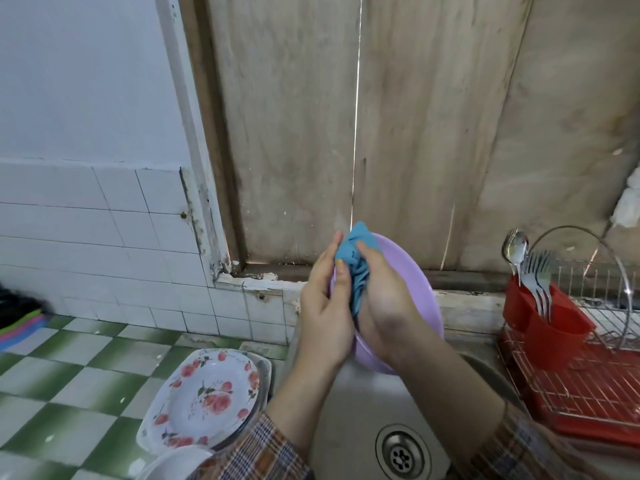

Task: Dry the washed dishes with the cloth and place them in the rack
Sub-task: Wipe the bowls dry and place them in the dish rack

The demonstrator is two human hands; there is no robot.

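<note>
Sink (349, 403) lies nearest, its drain (401, 455) between two plaid sleeves. Left of it, on the checked surface (69, 393), sits a stack of floral plates (207, 393), with a white bowl (176, 460) at the frame edge. Set on the side away from the rack, they are probably the washed pieces waiting their turn.

Above the sink both hands work on a purple dish (412, 275). It is held on edge, tilted, likely so that drips fall into the basin and both faces can be reached. The left hand (325, 306) steadies it at the left rim, with the thumb on the near face and the fingers (334, 245) reaching round toward the back. How tightly they close cannot be seen. The right hand (384, 306) has its fingers (367, 252) curled round a bunched blue cloth (356, 261) and presses it against the dish's inner face. This looks like wiping in mid-stroke, so the dish is not yet ready to be put away.

To the right, well apart from the hands, stands the rack (575, 393), a wire grid over a red tray. No dish shows on the part in view. A red holder (554, 337) at its near corner keeps forks (538, 271) and spoons (516, 245) upright, handles down, so they can drain.

Farthest back are pale wooden boards (415, 116) and a tiled wall (104, 220).
</note>
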